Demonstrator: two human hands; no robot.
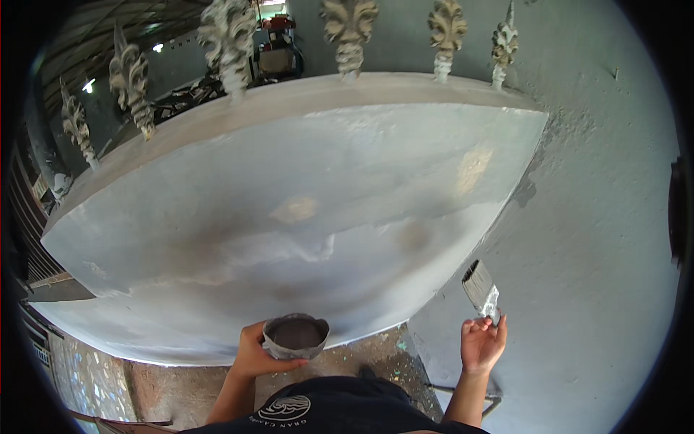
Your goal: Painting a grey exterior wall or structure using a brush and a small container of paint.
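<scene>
My left hand [264, 352] grips a round grey container [296, 336] with an uneven rim and a dark inside, held in front of my waist. At the right, my right hand [483, 343] holds a wide paintbrush [481, 290] by its handle, bristles pointing up and to the left. Whitish paint coats the brush's ferrule. Ahead stands a low plastered wall [260, 179] with grey and whitish patches, which meets a taller grey-green wall [574, 260] at the right. The brush is near the foot of that corner in the picture; whether it touches the wall I cannot tell.
Ornate cast finials [349, 32] stand in a row along the low wall's top ledge. Below, the paint-spattered floor [347, 369] shows between the wall and me. A bent pipe [492, 404] is low at the right. Dark metal bars [32, 211] are at the far left.
</scene>
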